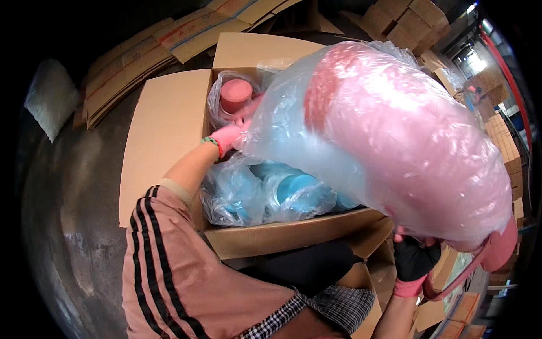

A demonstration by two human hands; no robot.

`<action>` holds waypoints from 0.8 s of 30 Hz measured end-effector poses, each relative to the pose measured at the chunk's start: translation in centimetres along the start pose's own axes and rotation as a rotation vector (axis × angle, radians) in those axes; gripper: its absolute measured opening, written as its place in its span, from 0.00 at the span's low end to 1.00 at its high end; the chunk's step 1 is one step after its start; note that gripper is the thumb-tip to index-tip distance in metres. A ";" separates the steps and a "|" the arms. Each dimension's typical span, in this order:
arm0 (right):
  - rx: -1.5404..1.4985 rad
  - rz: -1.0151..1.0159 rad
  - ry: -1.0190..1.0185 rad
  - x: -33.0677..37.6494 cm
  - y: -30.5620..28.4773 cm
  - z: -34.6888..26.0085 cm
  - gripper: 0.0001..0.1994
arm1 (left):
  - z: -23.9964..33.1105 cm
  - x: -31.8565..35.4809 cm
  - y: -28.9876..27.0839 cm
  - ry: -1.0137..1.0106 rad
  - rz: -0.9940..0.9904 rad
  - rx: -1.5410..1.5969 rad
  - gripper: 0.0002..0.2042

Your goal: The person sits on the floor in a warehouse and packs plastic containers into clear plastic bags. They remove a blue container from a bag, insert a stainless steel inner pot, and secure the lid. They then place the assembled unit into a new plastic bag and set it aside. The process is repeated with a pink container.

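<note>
A large clear plastic bag (389, 130) of stacked pink, rounded things hangs tilted over an open cardboard box (164, 135). At its left end my left hand (230, 137), in a pink glove, is closed on the plastic; the fingertips are partly covered by it. My right hand (416, 257), in a black and pink glove, grips the bag's underside at the lower right. Beside that hand hang a pink strap (463, 282) and a pink flap (501, 246). Inside the box are a bagged pink cylinder (235, 95) and several bagged blue round things (296, 189).
Flattened cardboard sheets (132, 65) lie stacked at the far left, near a white plastic bundle (52, 99). Brown cartons (415, 22) are piled at the back right. Another open carton (370, 248) stands by my legs. Dark floor (73, 198) stretches along the left.
</note>
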State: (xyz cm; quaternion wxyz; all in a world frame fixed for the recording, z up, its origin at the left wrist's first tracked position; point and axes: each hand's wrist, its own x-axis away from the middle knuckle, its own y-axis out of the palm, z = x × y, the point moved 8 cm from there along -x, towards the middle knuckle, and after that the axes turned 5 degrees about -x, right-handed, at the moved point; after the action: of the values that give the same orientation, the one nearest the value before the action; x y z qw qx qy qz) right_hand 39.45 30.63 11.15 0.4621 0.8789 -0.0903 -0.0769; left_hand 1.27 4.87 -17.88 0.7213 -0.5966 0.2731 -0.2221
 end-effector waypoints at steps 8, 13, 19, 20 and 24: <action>0.918 0.139 0.325 -10.3 -0.5 10.1 0.19 | -6.7 -3.6 -8.7 -0.322 -0.091 0.857 0.31; 0.783 0.005 0.405 -13.3 1.0 17.2 0.12 | -10.3 -1.8 -7.8 -0.438 0.179 1.785 0.23; 1.222 -0.305 0.529 -17.9 -0.7 27.2 0.14 | -10.1 -0.2 -7.9 0.038 0.012 2.290 0.20; 1.359 -0.378 0.406 -18.5 -0.3 28.1 0.16 | -10.1 -0.7 -7.3 -0.133 0.174 1.962 0.21; 1.737 -0.079 0.297 -18.4 -10.0 28.9 0.19 | -7.5 -1.7 -8.2 -0.359 0.253 1.053 0.24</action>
State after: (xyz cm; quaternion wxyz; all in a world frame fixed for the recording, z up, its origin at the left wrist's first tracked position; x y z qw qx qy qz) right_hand 16.16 17.33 -12.38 -0.3655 0.9229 -0.0256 0.1179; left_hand -4.95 -1.13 -10.64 0.9774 -0.1477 0.0681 -0.1353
